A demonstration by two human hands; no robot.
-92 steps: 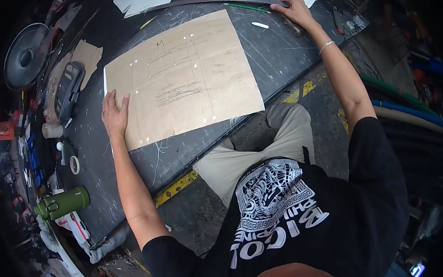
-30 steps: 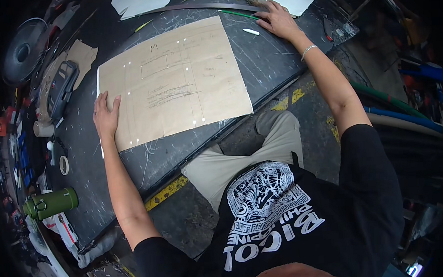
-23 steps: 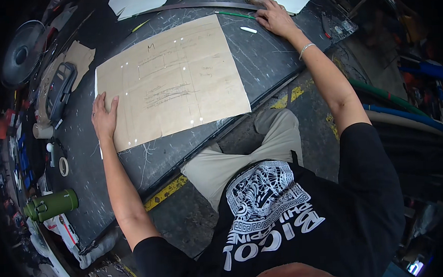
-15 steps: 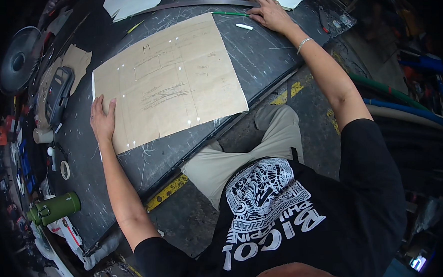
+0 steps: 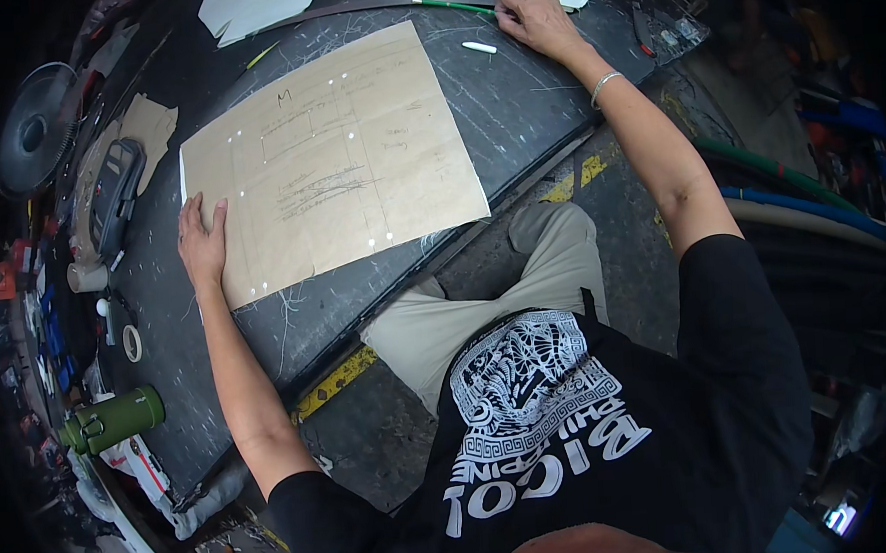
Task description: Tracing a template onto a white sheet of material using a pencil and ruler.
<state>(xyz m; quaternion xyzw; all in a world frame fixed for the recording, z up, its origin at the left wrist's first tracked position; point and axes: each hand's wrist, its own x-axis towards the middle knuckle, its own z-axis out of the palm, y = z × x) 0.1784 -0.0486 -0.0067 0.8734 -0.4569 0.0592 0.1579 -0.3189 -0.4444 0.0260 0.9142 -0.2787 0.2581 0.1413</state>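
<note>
A large sheet of brown paper [image 5: 310,223] with holes, ruled lines and scribbled pencil marks lies on the dark worktable. At its left edge my left hand [image 5: 204,239] rests flat, thumb spread from the fingers. Past the sheet's far right corner, my right hand [image 5: 540,23] has its fingers curled round one end of a thin green pencil [image 5: 454,7]. The fingertips are partly hidden from above. Between that hand and the paper lies a short white stick [image 5: 479,47], apart from both. A long metal ruler [image 5: 349,8] stretches behind the pencil.
White sheets [image 5: 259,8] lie at the table's far side. A red-and-black tool [image 5: 643,31] is near the right corner. Along the left are a grey case [image 5: 118,193], a tape roll [image 5: 132,343] and a green bottle [image 5: 120,419]. The table's front edge [image 5: 365,316] runs diagonally before my legs.
My right hand has lifted the green pencil off the spot by the paper's corner and shifted slightly away from me. The left hand stays on the paper; the view has moved slightly.
</note>
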